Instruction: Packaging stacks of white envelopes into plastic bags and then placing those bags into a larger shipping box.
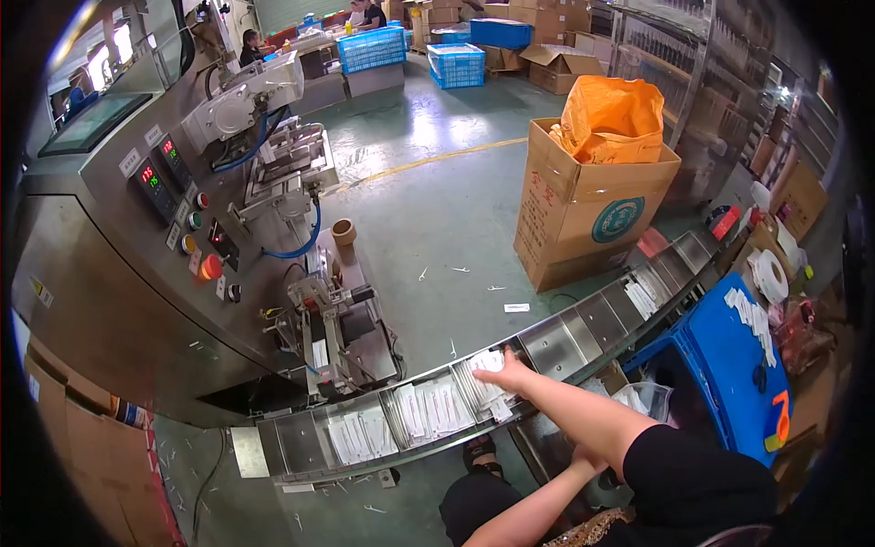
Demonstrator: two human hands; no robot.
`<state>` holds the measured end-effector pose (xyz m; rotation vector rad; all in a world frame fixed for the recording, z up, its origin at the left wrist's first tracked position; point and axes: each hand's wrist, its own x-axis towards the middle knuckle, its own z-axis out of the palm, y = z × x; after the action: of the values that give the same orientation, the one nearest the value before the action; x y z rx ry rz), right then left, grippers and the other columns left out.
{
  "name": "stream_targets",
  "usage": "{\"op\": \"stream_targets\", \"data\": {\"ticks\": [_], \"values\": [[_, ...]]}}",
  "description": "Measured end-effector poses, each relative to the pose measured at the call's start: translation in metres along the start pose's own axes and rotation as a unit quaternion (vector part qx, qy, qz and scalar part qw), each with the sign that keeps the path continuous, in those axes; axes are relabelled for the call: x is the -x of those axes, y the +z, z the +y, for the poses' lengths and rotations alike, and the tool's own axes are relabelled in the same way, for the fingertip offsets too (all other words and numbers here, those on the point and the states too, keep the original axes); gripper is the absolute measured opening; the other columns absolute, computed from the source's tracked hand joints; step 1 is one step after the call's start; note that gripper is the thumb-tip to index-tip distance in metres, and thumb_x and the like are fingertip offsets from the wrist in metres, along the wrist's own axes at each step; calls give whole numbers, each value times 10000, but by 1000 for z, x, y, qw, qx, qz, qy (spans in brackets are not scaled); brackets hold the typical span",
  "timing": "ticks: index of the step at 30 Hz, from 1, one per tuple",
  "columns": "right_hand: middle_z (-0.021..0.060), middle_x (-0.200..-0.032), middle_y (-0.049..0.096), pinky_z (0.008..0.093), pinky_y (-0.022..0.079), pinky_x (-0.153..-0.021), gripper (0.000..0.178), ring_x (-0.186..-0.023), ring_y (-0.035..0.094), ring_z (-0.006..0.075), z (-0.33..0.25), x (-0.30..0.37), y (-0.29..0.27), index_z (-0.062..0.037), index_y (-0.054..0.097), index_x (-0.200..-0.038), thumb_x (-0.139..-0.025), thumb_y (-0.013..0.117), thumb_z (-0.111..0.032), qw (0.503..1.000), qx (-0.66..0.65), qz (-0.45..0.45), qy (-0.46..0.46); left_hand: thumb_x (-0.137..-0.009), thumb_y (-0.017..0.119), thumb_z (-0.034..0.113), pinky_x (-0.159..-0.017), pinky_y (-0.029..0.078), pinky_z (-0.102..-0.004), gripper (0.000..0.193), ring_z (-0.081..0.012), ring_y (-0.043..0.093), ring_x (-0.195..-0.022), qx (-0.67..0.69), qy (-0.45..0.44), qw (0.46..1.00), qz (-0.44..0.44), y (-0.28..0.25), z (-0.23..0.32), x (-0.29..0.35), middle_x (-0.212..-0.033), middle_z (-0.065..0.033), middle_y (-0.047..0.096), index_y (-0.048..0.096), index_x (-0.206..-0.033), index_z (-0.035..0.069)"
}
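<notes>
A curved metal conveyor (552,349) with divided compartments runs in front of me. Slim white packets (436,407) stand in rows in several of its compartments. My right hand (510,374) reaches across to the conveyor, its thumb and fingers closed around a bunch of white packets (488,376) in one compartment. Below the right forearm is my left hand (588,460), close to my body. That forearm hides most of its fingers, so I cannot see whether it holds anything.
A steel machine (118,283) with buttons and displays stands at left. Beyond the conveyor is a cardboard box (583,214) with an orange bag (612,118). A blue lid-like surface (720,365) bearing packets and a tape dispenser (778,421) is at right. Small white picks lie on the floor.
</notes>
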<state>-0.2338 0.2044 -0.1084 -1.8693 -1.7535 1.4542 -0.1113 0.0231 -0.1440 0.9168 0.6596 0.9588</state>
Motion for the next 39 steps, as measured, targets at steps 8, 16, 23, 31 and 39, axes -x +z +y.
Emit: {"op": "stream_targets", "data": {"ticks": [8,16,23,31,39], "values": [[296,-1405,174,379,260,-1058,1359,-1307,246,371,-38,33,13,4,-72,-1395,-509,772,-588,997,31,-64,15,-889,484,345,-1062,218,-346,528,-209,296,-1270,-128,4,989,-70,-7,-6,-5,-1361,-61,348,317,-1337,120],[278,-1362,260,383,332,-1012,1327,-1243,354,374,-46,46,17,-64,-61,-1412,-511,782,-553,990,128,-63,8,-858,494,466,-1084,171,-355,659,-211,228,-1321,-272,88,958,-10,0,-72,-7,-1430,-60,262,263,-1381,139],[253,-1301,389,371,387,-966,1270,-1173,449,353,-30,40,1,-68,-44,-1413,-546,774,-505,990,140,-26,-10,-919,472,230,-992,292,-327,354,-185,402,-1116,-70,41,994,70,4,15,-6,-1224,-75,444,415,-1229,70],[257,-1221,482,344,387,-952,1157,-1130,490,343,-45,44,8,-4,73,-1398,-570,806,-344,995,97,-27,10,-910,491,290,-1029,255,-316,461,-184,349,-1211,-94,127,986,58,-20,-65,-22,-1321,-69,397,368,-1316,107],[236,-1164,530,357,420,-918,1075,-1069,539,334,-2,26,-17,-32,140,-1382,-570,769,-349,996,-2,2,-94,-800,566,452,-1019,306,-355,642,-238,360,-1261,-404,27,913,45,5,38,11,-1372,-103,383,374,-1328,140]]}}
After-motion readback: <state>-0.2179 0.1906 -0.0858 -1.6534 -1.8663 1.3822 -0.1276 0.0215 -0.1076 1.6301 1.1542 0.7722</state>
